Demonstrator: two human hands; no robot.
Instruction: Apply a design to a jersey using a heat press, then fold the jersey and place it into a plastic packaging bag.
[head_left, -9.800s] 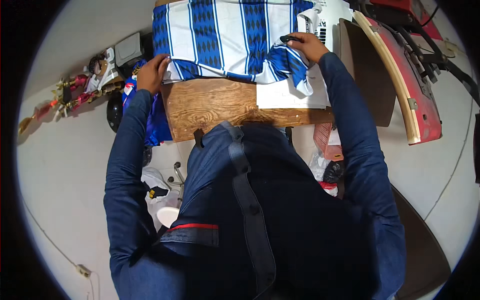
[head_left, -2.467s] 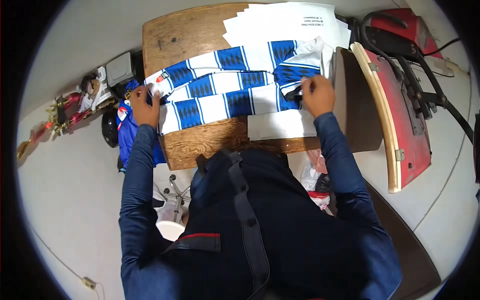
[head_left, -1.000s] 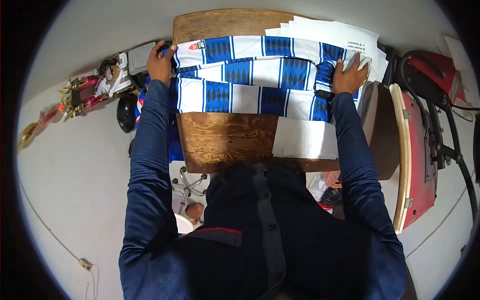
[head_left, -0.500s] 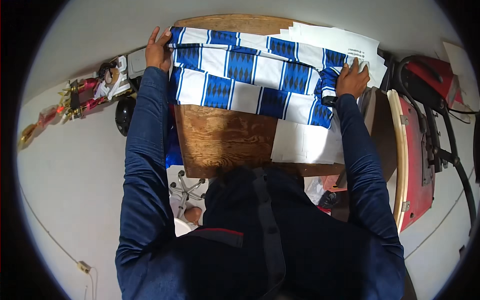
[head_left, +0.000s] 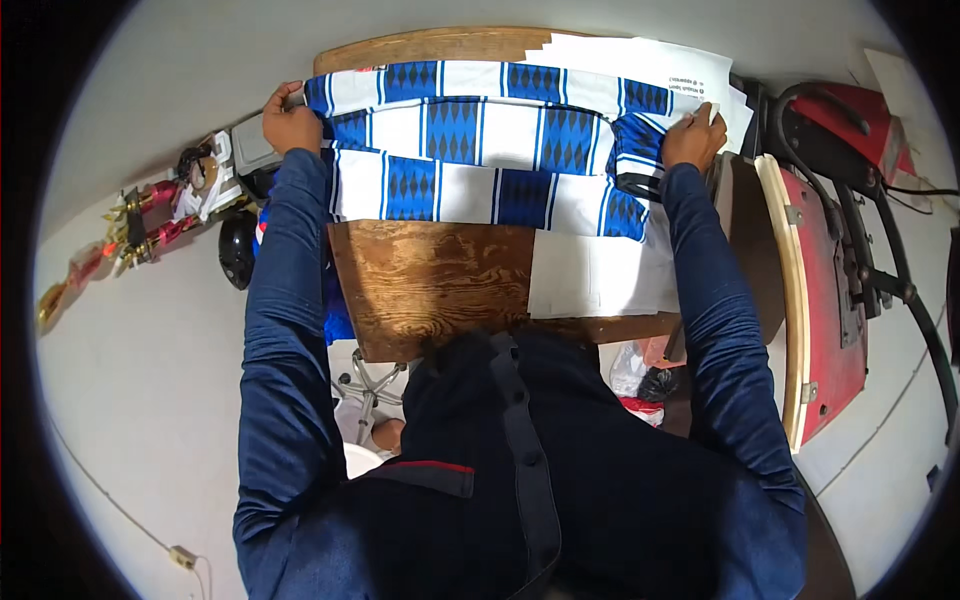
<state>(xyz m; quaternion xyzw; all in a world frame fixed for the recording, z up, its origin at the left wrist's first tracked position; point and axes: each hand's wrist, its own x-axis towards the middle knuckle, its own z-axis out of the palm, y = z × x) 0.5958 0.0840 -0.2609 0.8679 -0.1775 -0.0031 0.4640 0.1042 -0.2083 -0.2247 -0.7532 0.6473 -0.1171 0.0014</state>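
In the head view, the folded blue-and-white shirt [head_left: 462,140] lies across the wooden table [head_left: 430,275] at upper centre. Your left hand [head_left: 292,124] curls against its left end, pinch unclear; your right hand [head_left: 694,140] pinches its white right end.

On the table [head_left: 430,275] before you, the garment [head_left: 515,137] lies between your left hand [head_left: 293,126] and right hand [head_left: 693,139]. Near sheets [head_left: 585,275] lie partly under it; far sheets [head_left: 625,60] lie behind it, at right. The framed panel [head_left: 825,300] is right of the table.
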